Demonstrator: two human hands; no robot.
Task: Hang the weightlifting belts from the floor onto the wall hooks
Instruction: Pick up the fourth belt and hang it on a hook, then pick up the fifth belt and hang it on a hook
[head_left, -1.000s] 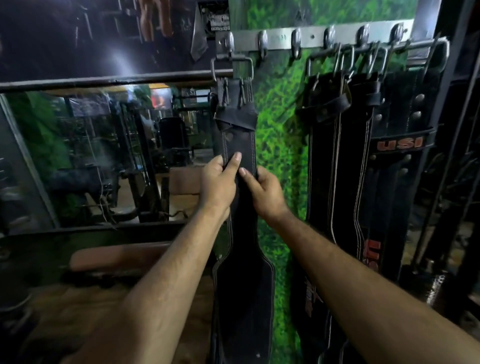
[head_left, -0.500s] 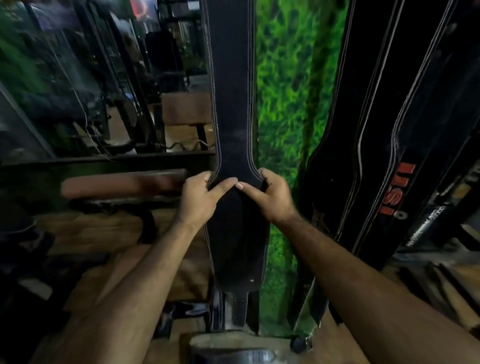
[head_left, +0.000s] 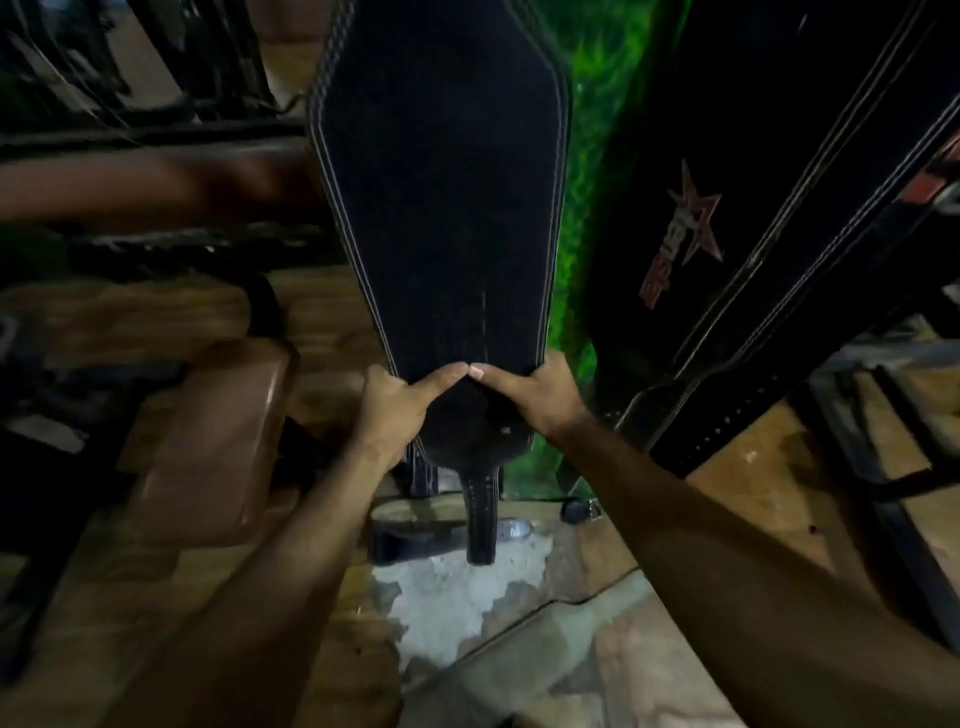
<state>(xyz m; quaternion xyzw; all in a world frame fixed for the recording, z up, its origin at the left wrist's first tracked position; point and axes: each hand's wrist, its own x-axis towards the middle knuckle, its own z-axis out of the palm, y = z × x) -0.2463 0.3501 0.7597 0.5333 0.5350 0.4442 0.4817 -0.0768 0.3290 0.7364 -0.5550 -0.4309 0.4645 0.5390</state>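
Belt in hand: a black weightlifting belt (head_left: 441, 208) with pale stitched edges is hanging down the green wall (head_left: 597, 130); its top and the hook are lying out of view, so how well it is seated cannot be told.
Left hand: the left hand (head_left: 389, 410) is gripping the belt's left edge low down, fingers curling behind, thumb lying across the face.
Right hand: the right hand (head_left: 535, 397) is gripping the belt's right edge level with the left hand, its thumb tip touching the other thumb.
Tongue: the narrow punched strap (head_left: 480, 514) is dangling below the belt, just above the floor (head_left: 467, 597).
Neighbours: other black belts (head_left: 753, 208), one bearing a red star mark, are hanging right of the held belt.
Risk, pull: both hands are probably smoothing downward; tugging too hard may be dragging the buckle off its hook.
Risk, swing: letting go abruptly may be setting the belt swinging into the neighbours to its right.
Risk, floor: the tongue may be catching on the dark fittings beneath the belt.
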